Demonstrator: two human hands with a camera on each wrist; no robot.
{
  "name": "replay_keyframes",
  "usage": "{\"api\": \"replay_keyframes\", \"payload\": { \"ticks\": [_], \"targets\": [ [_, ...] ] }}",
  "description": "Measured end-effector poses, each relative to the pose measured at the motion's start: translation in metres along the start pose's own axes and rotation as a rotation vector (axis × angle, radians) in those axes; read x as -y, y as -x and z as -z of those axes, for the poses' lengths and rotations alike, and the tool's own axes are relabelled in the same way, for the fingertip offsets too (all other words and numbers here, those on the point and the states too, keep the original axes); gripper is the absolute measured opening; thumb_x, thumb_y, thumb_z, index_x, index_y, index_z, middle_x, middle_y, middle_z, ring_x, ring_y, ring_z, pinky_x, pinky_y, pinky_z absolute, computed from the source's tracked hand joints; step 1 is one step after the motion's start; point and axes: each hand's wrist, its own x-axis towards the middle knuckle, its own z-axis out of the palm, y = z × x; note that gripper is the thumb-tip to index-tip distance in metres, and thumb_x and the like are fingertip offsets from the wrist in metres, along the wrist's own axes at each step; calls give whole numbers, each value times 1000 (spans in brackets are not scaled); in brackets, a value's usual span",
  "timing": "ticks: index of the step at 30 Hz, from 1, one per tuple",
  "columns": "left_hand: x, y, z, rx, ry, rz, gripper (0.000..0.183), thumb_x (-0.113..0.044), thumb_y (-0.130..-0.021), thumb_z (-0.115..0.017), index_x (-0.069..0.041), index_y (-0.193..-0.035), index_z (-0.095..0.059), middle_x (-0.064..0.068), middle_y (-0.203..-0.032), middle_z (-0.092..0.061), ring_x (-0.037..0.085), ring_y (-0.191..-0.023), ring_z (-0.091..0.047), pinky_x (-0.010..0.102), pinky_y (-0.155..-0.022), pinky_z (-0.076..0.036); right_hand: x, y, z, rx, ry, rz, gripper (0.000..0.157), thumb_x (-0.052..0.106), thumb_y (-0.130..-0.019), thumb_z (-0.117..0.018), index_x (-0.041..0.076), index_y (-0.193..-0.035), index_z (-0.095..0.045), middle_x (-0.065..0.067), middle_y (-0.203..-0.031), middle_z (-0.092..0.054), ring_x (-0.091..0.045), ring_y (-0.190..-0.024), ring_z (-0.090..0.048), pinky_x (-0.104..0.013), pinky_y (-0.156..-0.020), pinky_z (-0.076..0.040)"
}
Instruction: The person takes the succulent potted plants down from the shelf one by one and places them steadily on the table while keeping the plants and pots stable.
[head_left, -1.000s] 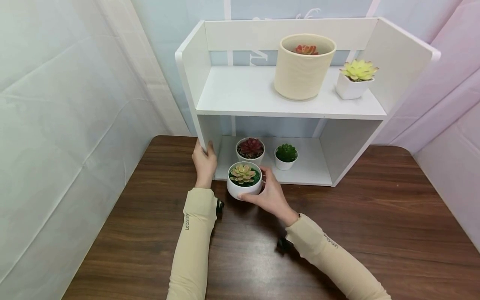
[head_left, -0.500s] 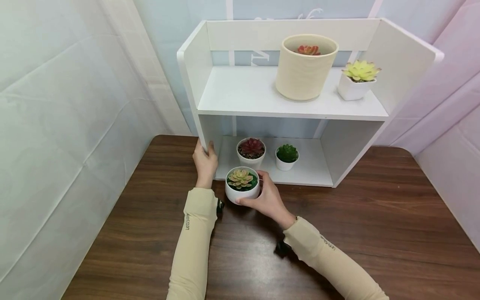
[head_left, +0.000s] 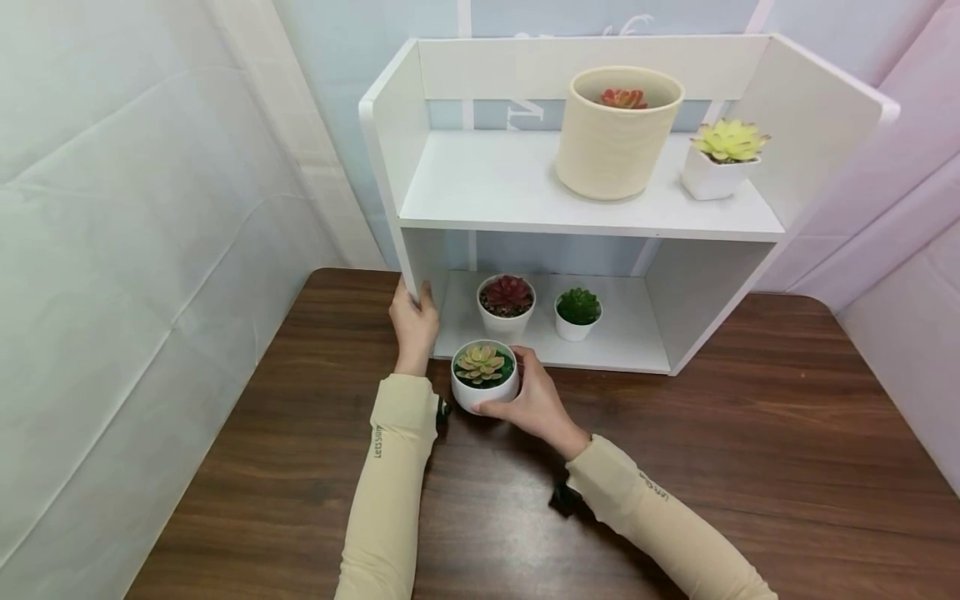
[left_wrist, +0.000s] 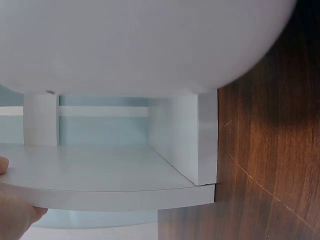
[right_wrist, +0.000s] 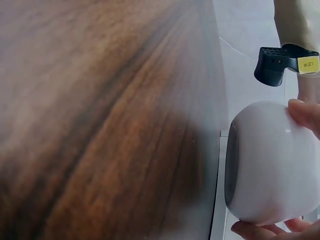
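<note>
My right hand (head_left: pixel 536 407) grips a round white potted succulent (head_left: pixel 483 387) with pale green leaves, thumb on the near side and fingers on the far right side. The right wrist view shows its white pot (right_wrist: pixel 275 165) held clear of the tabletop. My left hand (head_left: pixel 415 329) holds the left side panel of a white two-level shelf (head_left: pixel 525 225) near its lower front edge. In the left wrist view, the thumb and fingers lie on opposite faces of that panel (left_wrist: pixel 115 199). Part of the left hand is hidden behind the panel.
On the lower shelf stand a dark red potted succulent (head_left: pixel 507 302) and a small green one (head_left: pixel 577 310). A large cream pot (head_left: pixel 617 150) and a yellow-green succulent (head_left: pixel 726 154) stand on the upper level. The brown wooden table (head_left: pixel 787 467) extends in front.
The white potted succulent in my right hand has moved toward me and slightly left, away from the shelf front. My left hand stays on the side panel. The whole view has shifted slightly.
</note>
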Motion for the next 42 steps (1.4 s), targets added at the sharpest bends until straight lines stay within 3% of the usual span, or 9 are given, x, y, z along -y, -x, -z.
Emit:
{"api": "replay_keyframes", "payload": {
  "ticks": [42],
  "targets": [
    [1, 0, 1, 4, 33, -6, 31, 1, -95, -50, 8, -125, -55, 29, -124, -59, 40, -119, -55, 52, -99, -44, -7, 3, -5, 30, 32, 44, 96, 26, -60, -92, 1, -134, -37, -17, -126, -53, -31, -117, -54, -46, -98, -43]
  ]
}}
